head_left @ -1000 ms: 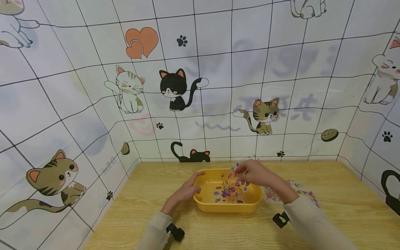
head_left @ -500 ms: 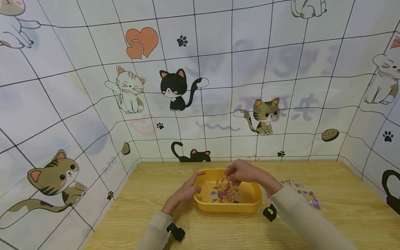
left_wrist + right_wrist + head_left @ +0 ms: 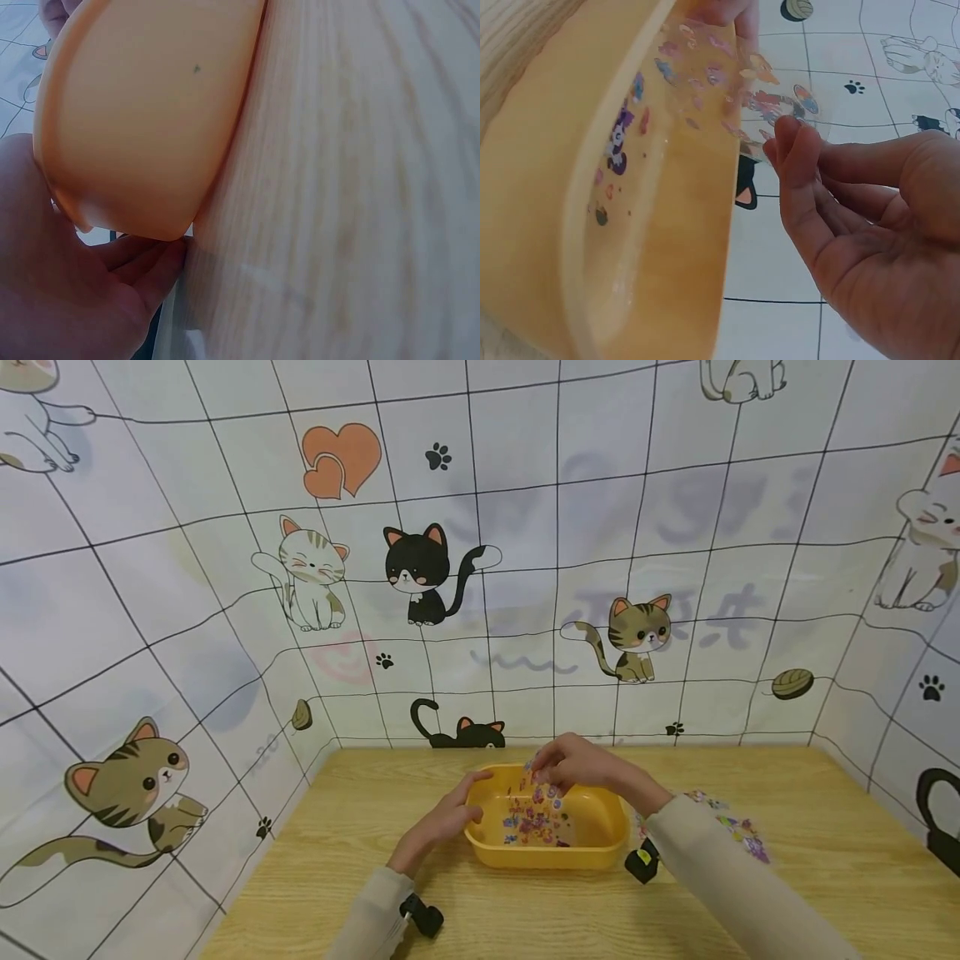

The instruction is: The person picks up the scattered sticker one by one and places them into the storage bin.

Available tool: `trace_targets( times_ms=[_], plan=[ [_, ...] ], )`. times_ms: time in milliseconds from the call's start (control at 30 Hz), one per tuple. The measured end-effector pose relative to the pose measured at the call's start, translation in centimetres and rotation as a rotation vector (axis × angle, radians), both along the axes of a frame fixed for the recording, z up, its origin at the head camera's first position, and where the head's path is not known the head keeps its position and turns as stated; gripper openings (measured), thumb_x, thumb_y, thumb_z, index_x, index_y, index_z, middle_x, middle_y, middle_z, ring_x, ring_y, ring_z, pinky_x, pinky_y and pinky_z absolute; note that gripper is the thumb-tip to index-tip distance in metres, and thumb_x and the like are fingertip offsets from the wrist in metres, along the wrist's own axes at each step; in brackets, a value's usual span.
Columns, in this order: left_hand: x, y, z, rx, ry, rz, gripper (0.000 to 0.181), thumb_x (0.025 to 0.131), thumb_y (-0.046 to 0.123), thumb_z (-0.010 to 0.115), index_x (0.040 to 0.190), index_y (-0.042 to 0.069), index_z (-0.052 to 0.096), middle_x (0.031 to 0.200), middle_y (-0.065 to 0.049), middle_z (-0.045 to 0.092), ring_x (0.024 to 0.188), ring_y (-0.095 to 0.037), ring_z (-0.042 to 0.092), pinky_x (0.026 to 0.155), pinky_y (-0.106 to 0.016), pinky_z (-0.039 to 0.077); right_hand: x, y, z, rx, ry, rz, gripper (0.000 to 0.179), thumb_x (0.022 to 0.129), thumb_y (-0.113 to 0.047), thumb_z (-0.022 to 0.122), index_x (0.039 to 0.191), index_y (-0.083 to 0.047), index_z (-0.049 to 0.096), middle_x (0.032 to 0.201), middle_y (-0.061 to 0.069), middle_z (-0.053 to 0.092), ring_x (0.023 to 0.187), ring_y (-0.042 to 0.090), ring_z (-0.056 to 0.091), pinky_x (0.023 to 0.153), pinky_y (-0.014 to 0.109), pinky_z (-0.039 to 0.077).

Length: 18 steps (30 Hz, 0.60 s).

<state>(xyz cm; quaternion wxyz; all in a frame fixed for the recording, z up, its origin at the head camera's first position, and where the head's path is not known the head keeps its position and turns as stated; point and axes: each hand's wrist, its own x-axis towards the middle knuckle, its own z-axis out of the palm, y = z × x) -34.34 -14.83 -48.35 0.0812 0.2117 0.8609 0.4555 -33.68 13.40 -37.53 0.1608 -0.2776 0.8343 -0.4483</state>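
A yellow plastic basin [image 3: 547, 858] stands on the table in the head view. My left hand [image 3: 450, 814] grips its left end, thumb over the rim and fingers along the outside; in the left wrist view the fingers [image 3: 142, 270] curl against the basin's lower edge. Above the basin, my right hand [image 3: 577, 764] pinches a clear sticker sheet [image 3: 769, 105] printed with small colourful figures between thumb and fingertips. The sheet hangs down into the basin, where more small colourful figures [image 3: 617, 142] show against the yellow inside.
Right of the basin, more colourful stickers [image 3: 742, 835] lie on the wooden table [image 3: 337, 860], partly behind the right sleeve. A black looped object [image 3: 943, 818] shows at the right edge. A cat-patterned white wall covering [image 3: 525, 610] rises behind the table and along both sides.
My right hand has moved left over the basin, carrying the sticker sheet with it, and is slightly higher now. My left hand has stayed on the basin's left end.
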Motion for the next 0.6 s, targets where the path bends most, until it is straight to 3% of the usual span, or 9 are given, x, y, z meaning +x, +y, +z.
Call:
trace_targets(
  times_ms=[200,400,500,600],
  plan=[
    [0.1,-0.1,-0.2,0.0,-0.001,-0.006,0.076,0.084,0.006,0.056,0.157,0.017,0.038,0.167,-0.018,0.032,0.14,-0.036,0.043,0.1,-0.045,0.042,-0.2,-0.7,-0.8,0.057,-0.008,-0.031,0.02,0.095,0.002,0.062,0.111,0.012,0.07,0.097,0.021,0.072,0.065,0.015,0.066,0.07,0.042,0.062],
    [0.0,0.0,-0.4,0.011,-0.012,-0.009,0.076,0.084,0.007,0.055,0.158,0.016,0.037,0.167,-0.017,0.032,0.138,-0.034,0.045,0.095,-0.041,0.044,-0.4,-0.8,-1.7,0.18,0.027,-0.106,0.018,0.093,0.002,0.063,0.104,0.009,0.076,0.108,0.019,0.076,0.062,0.019,0.071,0.066,0.037,0.062],
    [0.0,0.0,-0.3,0.01,-0.013,-0.01,0.076,0.085,0.007,0.055,0.158,0.017,0.037,0.168,-0.016,0.032,0.143,-0.035,0.042,0.1,-0.045,0.043,-0.4,-0.6,-1.9,0.244,0.074,-0.104,0.016,0.09,0.003,0.063,0.09,0.007,0.079,0.091,0.016,0.078,0.055,0.017,0.069,0.058,0.031,0.06],
    [0.0,-0.1,-0.2,0.008,-0.014,-0.003,0.075,0.085,0.008,0.055,0.157,0.019,0.038,0.168,-0.015,0.031,0.148,-0.036,0.038,0.106,-0.05,0.039,-0.5,-0.4,-1.9,0.3,0.072,-0.097,0.019,0.087,0.007,0.06,0.077,0.007,0.077,0.063,0.005,0.065,0.046,0.01,0.053,0.05,0.025,0.05]
  ],
)
